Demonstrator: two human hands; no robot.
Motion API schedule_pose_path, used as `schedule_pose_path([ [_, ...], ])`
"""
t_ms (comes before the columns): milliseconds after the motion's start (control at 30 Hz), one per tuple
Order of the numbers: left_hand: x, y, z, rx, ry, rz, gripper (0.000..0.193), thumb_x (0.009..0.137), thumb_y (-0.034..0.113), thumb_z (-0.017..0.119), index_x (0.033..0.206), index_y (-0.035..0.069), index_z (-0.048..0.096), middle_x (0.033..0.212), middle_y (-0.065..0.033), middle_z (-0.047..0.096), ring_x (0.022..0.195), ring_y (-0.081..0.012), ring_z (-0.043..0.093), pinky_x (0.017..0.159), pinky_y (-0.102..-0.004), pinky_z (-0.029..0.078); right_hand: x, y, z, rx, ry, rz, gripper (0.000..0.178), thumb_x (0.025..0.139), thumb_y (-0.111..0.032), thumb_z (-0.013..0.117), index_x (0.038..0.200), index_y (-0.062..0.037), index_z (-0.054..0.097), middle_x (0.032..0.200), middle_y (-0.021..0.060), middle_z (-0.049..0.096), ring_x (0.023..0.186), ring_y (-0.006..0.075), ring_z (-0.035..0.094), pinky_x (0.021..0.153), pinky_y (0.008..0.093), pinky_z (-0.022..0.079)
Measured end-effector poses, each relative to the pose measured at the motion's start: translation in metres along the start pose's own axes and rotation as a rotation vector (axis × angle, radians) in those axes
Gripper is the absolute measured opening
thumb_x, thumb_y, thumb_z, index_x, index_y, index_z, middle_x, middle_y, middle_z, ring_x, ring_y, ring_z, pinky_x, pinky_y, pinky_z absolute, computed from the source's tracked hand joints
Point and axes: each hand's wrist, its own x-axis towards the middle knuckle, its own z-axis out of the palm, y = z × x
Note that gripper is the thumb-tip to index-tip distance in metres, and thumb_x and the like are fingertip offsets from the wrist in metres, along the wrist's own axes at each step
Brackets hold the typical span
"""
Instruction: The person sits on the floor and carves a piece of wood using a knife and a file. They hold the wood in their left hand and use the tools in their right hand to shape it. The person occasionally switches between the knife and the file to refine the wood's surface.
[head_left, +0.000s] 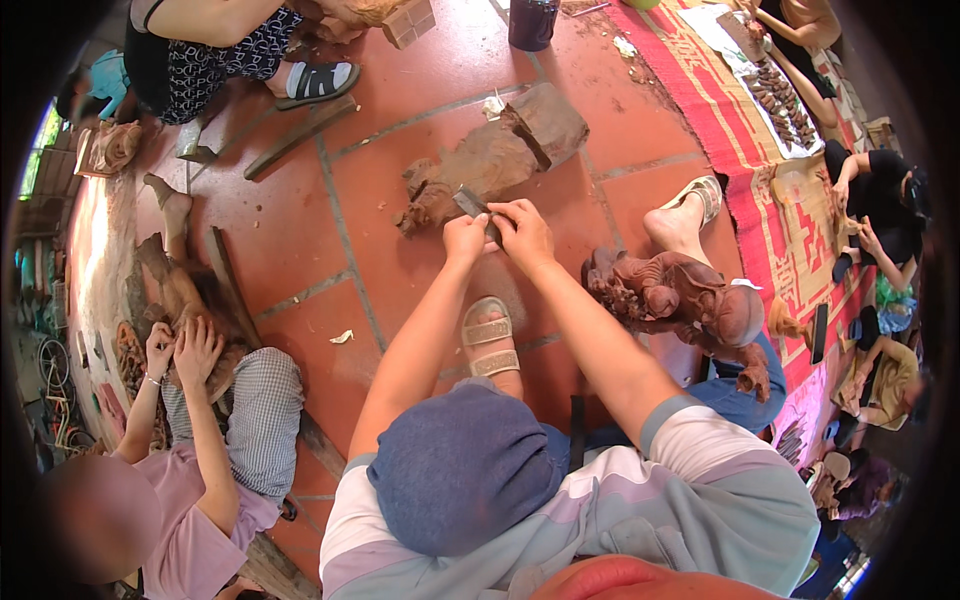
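Both my hands meet in front of me, over the tiled floor. Between their pinched fingers is a small dark grey strip (469,201), perhaps folded sandpaper. My left hand (467,238) grips its near end, with the thumb along the strip. My right hand (522,232) closes on it from the other side, its fingers bent. Just beyond them lies a long brown bundle (480,160) with a dark band across it; whether it is cloth or wood I cannot tell. A carved reddish-brown wooden figure (680,295) rests by my right leg, apart from both hands.
On the left a seated person works with both hands on a brown wooden piece (180,295). Another person sits at the far left, near a wooden bar (300,135). A dark bucket (533,22) stands at the back. More people sit around a red patterned mat (745,185) on the right.
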Motion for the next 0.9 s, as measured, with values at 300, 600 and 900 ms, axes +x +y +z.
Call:
schedule_pose_path([
  [300,0.01,0.0,-0.007,-0.015,-0.061,-0.026,0.018,0.09,0.013,0.052,0.086,-0.003,0.057,0.083,-0.0121,0.063,0.07,-0.0204,0.065,0.06,-0.0318,0.059,0.006,-0.006,-0.008,0.149,-0.031,-0.077,0.019,0.082,-0.017,0.062,0.1,-0.0127,0.068,0.089,0.0015,0.058,0.076,0.0143,0.059,0.068,0.0284,0.046],
  [600,0.008,-0.007,-0.007,-0.038,-0.076,-0.017,0.018,0.09,0.012,0.05,0.086,-0.004,0.056,0.085,-0.0126,0.063,0.07,-0.0194,0.065,0.061,-0.0327,0.059,0.005,0.0,-0.006,0.068,-0.1,-0.073,0.017,0.08,-0.021,0.062,0.096,-0.0178,0.068,0.09,0.0014,0.059,0.08,0.0197,0.059,0.069,0.0308,0.046],
  [900,0.002,0.001,-0.005,0.022,-0.033,-0.029,0.016,0.089,0.013,0.054,0.084,-0.001,0.059,0.077,-0.0084,0.061,0.065,-0.0146,0.062,0.055,-0.0298,0.057,0.004,-0.002,-0.001,0.021,-0.008,0.043,0.017,0.081,-0.021,0.06,0.097,-0.0202,0.068,0.09,0.0007,0.058,0.08,0.0195,0.06,0.071,0.0317,0.046],
])
